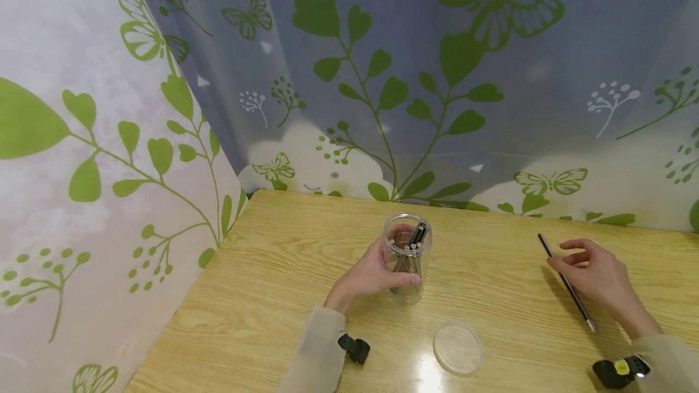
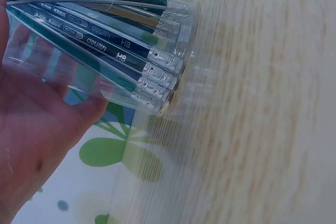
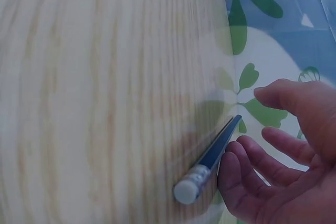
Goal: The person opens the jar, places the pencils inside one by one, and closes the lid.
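My left hand point(image 1: 370, 273) grips a clear plastic jar point(image 1: 423, 278) from its left side, thumb across the front. Inside the jar stand several dark pencils point(image 2: 113, 43); in the left wrist view they carry HB lettering and have silver ferrules with white erasers. On the right, a dark pencil point(image 1: 574, 296) with a silver-and-white eraser end lies slantwise on the table. Over its upper part is my right hand point(image 1: 599, 275). The right wrist view shows the loosely bent fingers point(image 3: 244, 163) right beside the pencil, with the thumb held apart from them.
A round clear lid point(image 1: 457, 348) lies on the wood-grain table point(image 1: 262, 296), between the two hands and nearer to me. Curtains printed with green leaves and butterflies hang along the table's back edge point(image 1: 349, 194) and left side.
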`<state>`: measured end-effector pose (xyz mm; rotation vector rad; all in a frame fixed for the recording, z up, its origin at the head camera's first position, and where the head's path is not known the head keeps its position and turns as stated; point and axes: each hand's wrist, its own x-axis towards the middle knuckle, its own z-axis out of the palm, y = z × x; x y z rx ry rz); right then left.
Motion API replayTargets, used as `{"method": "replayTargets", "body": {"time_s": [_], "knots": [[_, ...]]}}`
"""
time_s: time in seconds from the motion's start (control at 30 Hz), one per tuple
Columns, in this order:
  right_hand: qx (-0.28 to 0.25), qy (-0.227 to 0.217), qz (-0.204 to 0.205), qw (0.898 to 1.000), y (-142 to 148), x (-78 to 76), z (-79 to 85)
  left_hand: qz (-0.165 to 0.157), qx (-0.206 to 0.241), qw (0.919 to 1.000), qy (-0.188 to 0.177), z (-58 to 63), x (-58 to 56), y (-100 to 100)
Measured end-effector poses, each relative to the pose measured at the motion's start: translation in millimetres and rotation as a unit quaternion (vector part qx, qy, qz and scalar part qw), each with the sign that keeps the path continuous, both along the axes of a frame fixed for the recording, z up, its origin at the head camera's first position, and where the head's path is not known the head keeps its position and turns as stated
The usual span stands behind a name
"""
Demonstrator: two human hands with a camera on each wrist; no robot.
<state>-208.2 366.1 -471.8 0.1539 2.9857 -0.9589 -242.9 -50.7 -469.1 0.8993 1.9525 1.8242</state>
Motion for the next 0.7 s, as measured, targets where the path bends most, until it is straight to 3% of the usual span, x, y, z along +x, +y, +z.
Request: {"method": "replayTargets", "body": {"time_s": [0.47,0.7], "knots": [[0.058,0.009,0.05,0.997,0.5,-5.5,-2.6,-0.002,-0.003,1.0,0.004,1.4,0.0,0.0],[0.059,0.016,0.051,0.997,0.4,-6.7,-4.9,-0.006,-0.003,1.0,0.004,2.3,0.1,0.3]]}}
